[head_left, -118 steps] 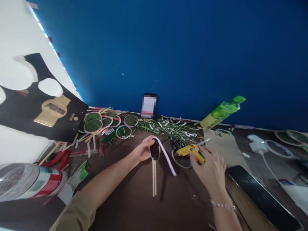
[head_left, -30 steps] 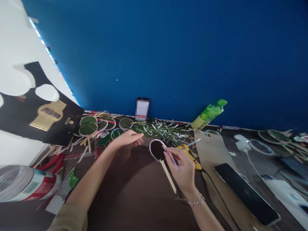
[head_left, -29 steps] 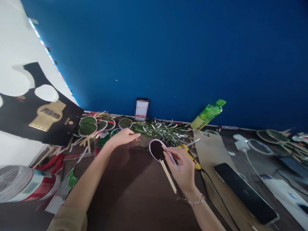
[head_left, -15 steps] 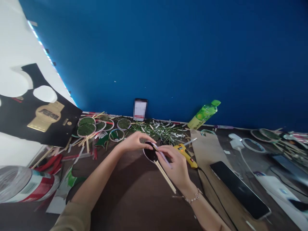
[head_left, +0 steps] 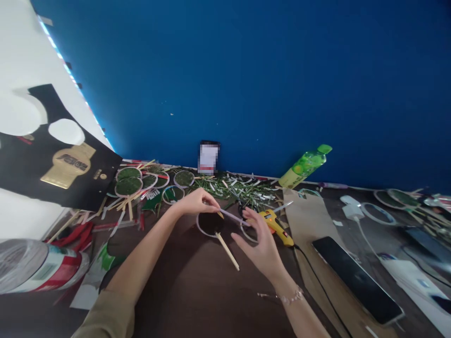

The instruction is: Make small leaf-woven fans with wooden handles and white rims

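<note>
A small round fan [head_left: 210, 223] with a dark face, a white rim and a wooden stick handle lies on the brown table. My left hand [head_left: 196, 203] pinches its top edge where a white strip [head_left: 233, 217] leaves the rim. My right hand [head_left: 261, 244] is just right of the fan, fingers spread, with its fingertips holding the strip's far end. A yellow glue gun [head_left: 275, 226] lies right behind my right hand.
Finished green round fans [head_left: 129, 184] and cut green stems [head_left: 246, 188] lie near the blue wall. A green bottle [head_left: 305, 165] leans at the wall. A black phone [head_left: 356, 278] rests on cardboard at right. A tape roll [head_left: 35, 265] sits at the left edge.
My left hand came back from the left and took the fan's top edge. My right hand let go of the fan's handle and now holds only the strip's end. The fan shifted slightly left.
</note>
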`<state>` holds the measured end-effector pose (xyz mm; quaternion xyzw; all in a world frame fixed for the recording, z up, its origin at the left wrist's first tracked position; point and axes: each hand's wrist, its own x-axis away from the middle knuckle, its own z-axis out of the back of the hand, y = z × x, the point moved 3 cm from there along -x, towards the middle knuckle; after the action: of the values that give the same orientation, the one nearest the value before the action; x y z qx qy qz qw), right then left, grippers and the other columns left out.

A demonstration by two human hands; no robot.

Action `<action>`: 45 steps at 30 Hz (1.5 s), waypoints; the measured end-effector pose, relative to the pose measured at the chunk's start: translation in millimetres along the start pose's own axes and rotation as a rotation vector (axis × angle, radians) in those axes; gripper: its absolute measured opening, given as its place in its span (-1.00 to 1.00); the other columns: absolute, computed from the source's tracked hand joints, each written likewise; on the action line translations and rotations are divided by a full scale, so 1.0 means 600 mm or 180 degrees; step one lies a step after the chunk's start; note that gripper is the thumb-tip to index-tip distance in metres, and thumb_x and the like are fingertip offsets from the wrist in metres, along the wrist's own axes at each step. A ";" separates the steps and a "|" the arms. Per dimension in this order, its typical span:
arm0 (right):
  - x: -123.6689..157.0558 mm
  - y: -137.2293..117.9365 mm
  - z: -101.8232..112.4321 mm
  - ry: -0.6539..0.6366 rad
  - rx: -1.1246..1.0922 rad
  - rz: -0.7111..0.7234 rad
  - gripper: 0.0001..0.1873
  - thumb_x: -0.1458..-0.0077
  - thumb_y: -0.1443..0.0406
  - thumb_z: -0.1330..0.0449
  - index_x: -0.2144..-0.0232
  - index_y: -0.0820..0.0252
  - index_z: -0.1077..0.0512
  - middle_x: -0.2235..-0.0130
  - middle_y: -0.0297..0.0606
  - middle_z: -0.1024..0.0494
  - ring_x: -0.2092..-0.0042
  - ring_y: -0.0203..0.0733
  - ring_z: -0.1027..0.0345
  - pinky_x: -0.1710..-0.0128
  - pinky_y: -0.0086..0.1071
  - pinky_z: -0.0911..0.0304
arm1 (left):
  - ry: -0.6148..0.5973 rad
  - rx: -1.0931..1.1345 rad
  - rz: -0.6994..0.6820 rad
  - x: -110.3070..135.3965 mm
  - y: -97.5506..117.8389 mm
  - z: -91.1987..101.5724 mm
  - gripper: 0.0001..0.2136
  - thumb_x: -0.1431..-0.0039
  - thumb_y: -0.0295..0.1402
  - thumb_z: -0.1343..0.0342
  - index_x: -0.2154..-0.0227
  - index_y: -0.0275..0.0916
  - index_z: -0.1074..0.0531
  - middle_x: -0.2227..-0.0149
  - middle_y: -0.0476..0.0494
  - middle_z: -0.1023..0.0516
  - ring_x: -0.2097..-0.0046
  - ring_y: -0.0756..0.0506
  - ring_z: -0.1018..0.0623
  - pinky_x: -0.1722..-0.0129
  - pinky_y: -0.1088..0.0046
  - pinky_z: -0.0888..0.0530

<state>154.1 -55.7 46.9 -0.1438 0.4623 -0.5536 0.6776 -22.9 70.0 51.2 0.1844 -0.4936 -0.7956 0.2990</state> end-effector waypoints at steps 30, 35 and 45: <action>0.034 0.017 -0.035 -0.0392 0.0857 0.0129 -0.84 -0.09 0.25 -0.05 0.35 0.18 -0.39 0.38 -0.23 -0.46 0.36 -0.23 -0.34 0.35 -0.39 -0.27 | 0.0182 0.0559 0.0418 -0.006 -0.072 0.006 -0.69 0.11 -0.21 -0.22 0.33 -0.35 -0.56 0.37 -0.22 -0.60 0.37 -0.04 -0.52 0.36 0.51 -0.39; 0.001 0.101 0.062 0.0124 0.2065 -0.0312 -0.61 0.01 0.09 -0.06 0.27 0.28 -0.40 0.27 -0.03 -0.44 0.20 0.02 -0.31 0.20 -0.11 -0.24 | 0.0156 0.0721 0.0290 -0.004 -0.073 0.010 -0.67 0.12 -0.22 -0.24 0.31 -0.35 -0.55 0.31 -0.24 -0.59 0.30 -0.06 -0.53 0.26 0.49 -0.41; 0.010 0.182 0.104 -0.0154 0.1990 -0.0801 -0.46 0.19 -0.06 -0.15 0.33 0.29 -0.44 0.33 -0.07 -0.51 0.34 -0.05 -0.38 0.37 -0.26 -0.27 | 0.0118 0.0679 0.0293 -0.003 -0.082 0.010 -0.66 0.16 -0.20 -0.26 0.32 -0.34 -0.55 0.31 -0.25 -0.59 0.27 -0.09 -0.55 0.26 0.49 -0.42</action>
<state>270.3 -43.2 0.1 0.0020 0.2326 -0.7443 0.6261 -39.4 91.6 9.6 0.2070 -0.5778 -0.7204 0.3230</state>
